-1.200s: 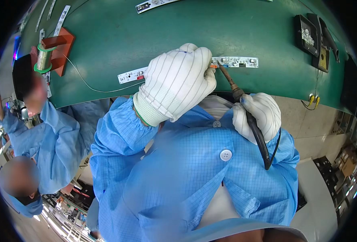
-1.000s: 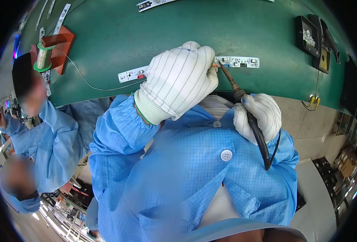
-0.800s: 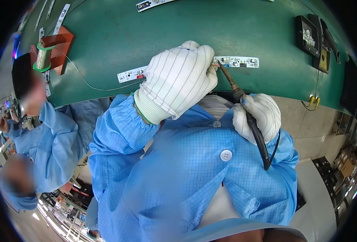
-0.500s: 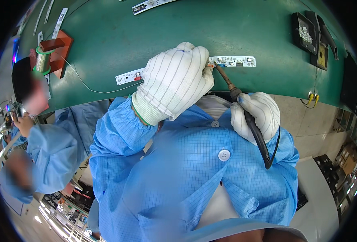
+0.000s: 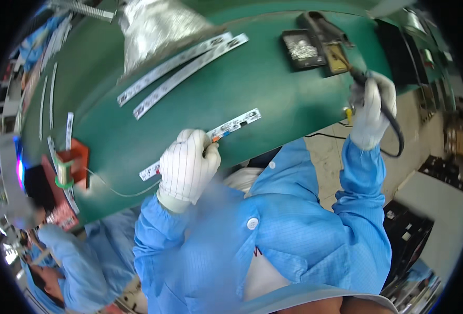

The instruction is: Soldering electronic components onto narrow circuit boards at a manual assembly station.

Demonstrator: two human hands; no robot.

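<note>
My left hand [image 5: 188, 165], in a white striped glove, is closed over the middle of a narrow white circuit board strip [image 5: 236, 124] on the green bench. A thin solder wire [image 5: 121, 194] runs from its spool [image 5: 64, 174] into this hand; the fingertips hide its end. Small orange and blue parts show on the board beside the fingertips. My right hand [image 5: 376, 107], gloved too, grips a soldering iron [image 5: 358, 76] by its handle. The iron's tip is over the yellow sponge tray [image 5: 337, 59] of the iron stand [image 5: 323, 29], at the far right.
A black tray of small silvery pieces [image 5: 302, 48] adjoins the stand. Two long board strips [image 5: 189, 76] lie at the back beside a silvery bag [image 5: 155, 31]. The spool sits on a red-orange holder [image 5: 80, 157] at left. A co-worker in a blue sleeve [image 5: 93, 261] sits at left.
My right hand has carried the soldering iron from the board away to the stand at far right. My left hand stays on the board. The whole view has turned and shifted.
</note>
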